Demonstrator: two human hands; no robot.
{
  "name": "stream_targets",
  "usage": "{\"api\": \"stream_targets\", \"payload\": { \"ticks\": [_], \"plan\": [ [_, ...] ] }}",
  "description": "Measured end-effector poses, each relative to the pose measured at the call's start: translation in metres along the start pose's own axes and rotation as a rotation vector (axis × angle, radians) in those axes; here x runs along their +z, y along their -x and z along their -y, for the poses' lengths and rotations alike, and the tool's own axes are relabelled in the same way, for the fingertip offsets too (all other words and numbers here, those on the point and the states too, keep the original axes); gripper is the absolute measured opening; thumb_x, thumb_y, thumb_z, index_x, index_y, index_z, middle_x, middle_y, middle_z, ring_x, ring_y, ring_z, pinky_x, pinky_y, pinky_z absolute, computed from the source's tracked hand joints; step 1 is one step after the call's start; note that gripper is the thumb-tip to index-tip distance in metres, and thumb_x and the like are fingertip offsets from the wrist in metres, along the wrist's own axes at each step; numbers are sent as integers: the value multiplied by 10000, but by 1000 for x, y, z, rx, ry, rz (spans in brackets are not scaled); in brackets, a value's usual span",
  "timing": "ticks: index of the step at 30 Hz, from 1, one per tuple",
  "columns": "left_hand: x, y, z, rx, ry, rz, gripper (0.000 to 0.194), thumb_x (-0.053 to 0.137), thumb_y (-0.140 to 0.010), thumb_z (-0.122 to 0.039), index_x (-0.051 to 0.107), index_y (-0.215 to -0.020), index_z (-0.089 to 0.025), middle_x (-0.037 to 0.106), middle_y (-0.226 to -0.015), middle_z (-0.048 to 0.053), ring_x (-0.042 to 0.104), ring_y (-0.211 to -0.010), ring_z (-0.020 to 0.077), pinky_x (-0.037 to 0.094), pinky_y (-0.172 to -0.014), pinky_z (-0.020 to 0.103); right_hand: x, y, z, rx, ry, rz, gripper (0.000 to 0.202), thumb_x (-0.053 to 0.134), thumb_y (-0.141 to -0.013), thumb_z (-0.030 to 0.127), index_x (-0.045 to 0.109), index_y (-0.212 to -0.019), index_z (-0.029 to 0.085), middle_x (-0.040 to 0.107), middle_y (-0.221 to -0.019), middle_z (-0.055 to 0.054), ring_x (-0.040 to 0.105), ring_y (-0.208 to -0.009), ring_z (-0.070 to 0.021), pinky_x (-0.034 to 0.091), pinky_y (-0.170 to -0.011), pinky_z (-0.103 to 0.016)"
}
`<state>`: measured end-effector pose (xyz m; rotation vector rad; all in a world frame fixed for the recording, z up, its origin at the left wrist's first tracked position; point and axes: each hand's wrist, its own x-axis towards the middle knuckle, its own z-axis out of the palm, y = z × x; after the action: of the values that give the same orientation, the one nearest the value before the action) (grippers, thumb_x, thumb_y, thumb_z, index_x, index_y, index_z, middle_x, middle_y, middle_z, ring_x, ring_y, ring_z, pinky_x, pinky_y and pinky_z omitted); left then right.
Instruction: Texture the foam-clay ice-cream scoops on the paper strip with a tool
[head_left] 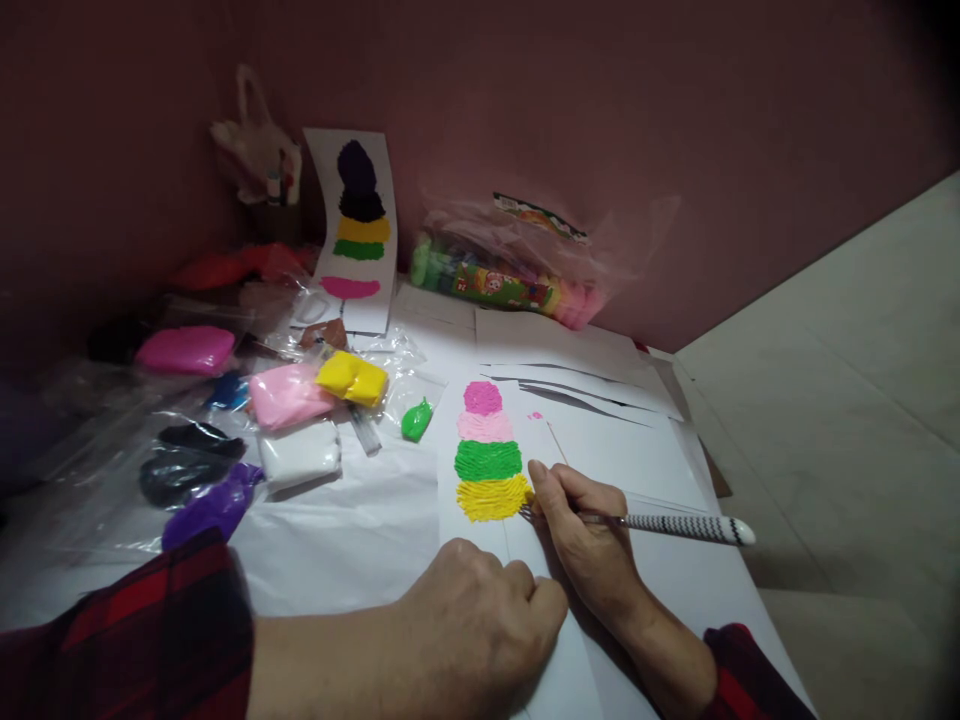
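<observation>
The right hand is pinching a fork by its neck, the tines reaching the three-o'clock end of the yellow clay band. I am seeing that band lying at nine o'clock from this nearer hand, its long axis running nine to three; the left hand is resting, fisted, at six o'clock.

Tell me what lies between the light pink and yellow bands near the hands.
In the head view, a green band lies between the light pink band and the yellow band.
</observation>
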<state>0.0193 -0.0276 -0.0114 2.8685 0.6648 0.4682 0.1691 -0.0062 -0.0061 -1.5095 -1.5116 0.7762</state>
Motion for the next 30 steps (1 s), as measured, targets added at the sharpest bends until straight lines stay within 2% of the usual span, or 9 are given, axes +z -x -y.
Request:
{"api": "stream_targets", "payload": {
  "ticks": [30],
  "plan": [
    [1, -1, 0, -8, -16, -21, 122, 531, -693, -108, 464, -754, -189, 575, -581, -4, 534, -389, 193, 414, -321, 304, 0, 0, 0, -9, -6, 3, 495, 531, -940, 407, 327, -536, 207, 289, -515, 59, 279, -484, -84, 256, -421, -229]
  ]
}}
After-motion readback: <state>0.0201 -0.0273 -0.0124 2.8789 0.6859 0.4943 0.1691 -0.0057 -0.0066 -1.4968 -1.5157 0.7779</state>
